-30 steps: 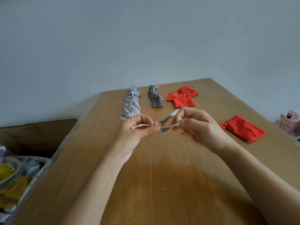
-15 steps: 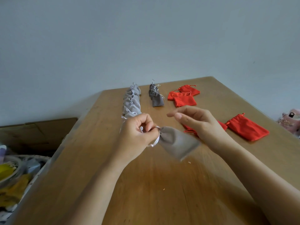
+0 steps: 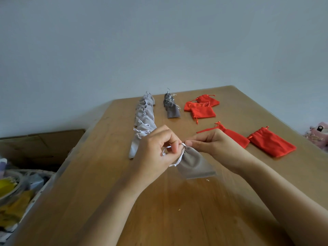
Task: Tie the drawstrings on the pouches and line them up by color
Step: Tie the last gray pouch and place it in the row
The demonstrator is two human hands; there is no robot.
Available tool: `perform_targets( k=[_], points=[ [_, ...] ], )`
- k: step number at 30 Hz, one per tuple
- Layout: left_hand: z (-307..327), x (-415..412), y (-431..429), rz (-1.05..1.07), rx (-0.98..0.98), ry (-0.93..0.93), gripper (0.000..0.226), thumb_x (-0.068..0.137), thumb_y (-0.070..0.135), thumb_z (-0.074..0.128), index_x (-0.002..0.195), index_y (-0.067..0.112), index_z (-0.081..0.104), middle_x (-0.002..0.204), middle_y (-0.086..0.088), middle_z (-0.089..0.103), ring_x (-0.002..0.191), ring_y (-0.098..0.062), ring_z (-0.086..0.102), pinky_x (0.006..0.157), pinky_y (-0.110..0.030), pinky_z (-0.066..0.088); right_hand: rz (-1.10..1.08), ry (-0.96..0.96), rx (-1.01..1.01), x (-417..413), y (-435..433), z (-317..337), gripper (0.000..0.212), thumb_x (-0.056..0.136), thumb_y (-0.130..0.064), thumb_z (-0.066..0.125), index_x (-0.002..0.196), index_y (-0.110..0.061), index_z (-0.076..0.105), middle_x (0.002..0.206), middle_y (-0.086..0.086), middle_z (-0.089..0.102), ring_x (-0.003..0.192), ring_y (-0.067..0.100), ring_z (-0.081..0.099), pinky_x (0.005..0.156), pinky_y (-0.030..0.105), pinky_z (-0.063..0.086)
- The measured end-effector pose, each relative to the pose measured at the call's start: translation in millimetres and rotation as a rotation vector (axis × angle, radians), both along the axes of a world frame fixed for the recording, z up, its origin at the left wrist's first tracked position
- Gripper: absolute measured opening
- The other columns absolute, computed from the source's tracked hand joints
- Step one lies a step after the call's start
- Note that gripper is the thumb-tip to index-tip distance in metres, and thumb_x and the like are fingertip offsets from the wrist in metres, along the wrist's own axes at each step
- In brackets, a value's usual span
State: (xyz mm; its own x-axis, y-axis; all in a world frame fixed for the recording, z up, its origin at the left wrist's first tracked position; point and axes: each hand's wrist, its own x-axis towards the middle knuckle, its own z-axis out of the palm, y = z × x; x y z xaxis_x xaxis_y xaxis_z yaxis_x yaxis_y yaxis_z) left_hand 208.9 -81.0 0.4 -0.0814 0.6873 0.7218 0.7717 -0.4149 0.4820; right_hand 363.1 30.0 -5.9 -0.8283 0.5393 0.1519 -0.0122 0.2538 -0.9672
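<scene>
Both hands up over the table, mid-width. My left hand has its fingers curled and pinches the white drawstring between thumb and fingers; a loop of it hangs below the hand. My right hand pinches the same drawstring with thumb and forefinger, right at the gathered neck of the grey pouch. The pouch hangs from that neck, body angled down to the right, low over the table; can't tell if its bottom edge touches.

On the table beyond: a row of light grey pouches on the left, a short row of dark grey pouches beside it, a loose cluster of red pouches farther right. Two more red pouches lie flat behind the right hand, apart from the cluster. Cardboard box off the left edge.
</scene>
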Motion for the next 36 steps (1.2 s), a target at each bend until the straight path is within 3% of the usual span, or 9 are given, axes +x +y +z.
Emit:
perform_targets(
  k=[3,9,13,18,22,24,28,33,36],
  points=[
    [-2,-1,1,0.003,0.011,0.097,0.030,0.075,-0.011,0.071,0.061,0.007,0.051,0.075,0.002,0.058,0.070,-0.009,0.059,0.060,-0.032,0.049,0.015,-0.036,-0.024,1,1,0,0.026,0.084,-0.022,0.065,0.101,-0.005,0.075,0.099,0.008,0.075,0.102,0.027,0.068,0.095,0.032,0.052],
    [-9,-1,4,0.055,0.006,0.249,0.025,0.072,-0.011,0.071,0.068,0.009,0.057,0.076,0.003,0.060,0.070,-0.011,0.059,0.060,-0.026,0.049,-0.072,-0.083,0.070,3,4,4,0.027,0.070,-0.027,0.077,0.090,-0.009,0.078,0.090,0.002,0.076,0.094,0.018,0.071,0.096,0.037,0.052],
    [-9,-6,5,0.098,0.000,0.187,0.012,0.075,0.006,0.078,0.085,0.009,0.072,0.075,0.005,0.065,0.069,0.006,0.055,0.068,-0.006,0.044,-0.089,-0.047,0.116,3,2,5,0.024,0.067,-0.032,0.079,0.083,-0.014,0.079,0.083,0.004,0.076,0.088,0.027,0.070,0.090,0.043,0.054],
    [-8,-6,4,0.084,-0.102,0.011,0.003,0.077,0.010,0.077,0.079,0.012,0.077,0.065,0.008,0.064,0.056,0.001,0.053,0.057,-0.009,0.040,-0.109,-0.024,0.102,2,1,2,0.020,0.070,-0.025,0.080,0.080,-0.008,0.078,0.081,0.008,0.075,0.086,0.029,0.071,0.090,0.047,0.052],
    [-7,0,5,0.085,-0.175,-0.059,0.009,0.080,0.009,0.075,0.085,0.016,0.078,0.066,0.005,0.062,0.056,-0.008,0.054,0.056,-0.020,0.046,-0.141,-0.001,0.067,-2,2,-3,0.006,0.082,-0.006,0.073,0.080,0.000,0.073,0.078,0.011,0.073,0.074,0.015,0.065,0.079,0.030,0.051],
    [-7,3,6,0.108,-0.212,-0.087,0.011,0.080,0.009,0.075,0.089,0.015,0.078,0.069,0.003,0.066,0.060,-0.006,0.057,0.058,-0.016,0.046,-0.169,0.006,0.076,-6,0,-4,0.005,0.083,0.000,0.067,0.080,0.002,0.069,0.072,0.007,0.069,0.069,0.009,0.062,0.070,0.021,0.048],
    [-8,1,5,0.153,-0.429,-0.143,0.009,0.084,0.018,0.072,0.077,0.023,0.074,0.051,0.014,0.058,0.052,-0.002,0.052,0.058,-0.020,0.045,-0.281,-0.016,0.164,-10,-1,-5,0.008,0.086,-0.002,0.062,0.080,-0.001,0.067,0.071,0.006,0.067,0.058,0.005,0.053,0.054,0.015,0.041],
    [-4,3,0,0.047,-0.540,-0.033,0.017,0.089,0.018,0.065,0.073,0.022,0.063,0.055,0.014,0.058,0.053,-0.001,0.055,0.058,-0.021,0.045,-0.357,0.006,0.313,-9,2,-7,0.009,0.085,-0.003,0.063,0.078,-0.006,0.067,0.072,0.006,0.070,0.060,0.007,0.057,0.059,0.024,0.046],
    [-2,7,-4,-0.022,-0.485,-0.008,0.012,0.088,0.014,0.068,0.076,0.015,0.065,0.060,0.011,0.057,0.054,-0.002,0.056,0.057,-0.014,0.041,-0.378,0.041,0.433,-8,-3,-11,0.010,0.085,-0.002,0.063,0.079,-0.009,0.064,0.068,-0.003,0.066,0.059,0.002,0.057,0.058,0.016,0.045]
  ],
)
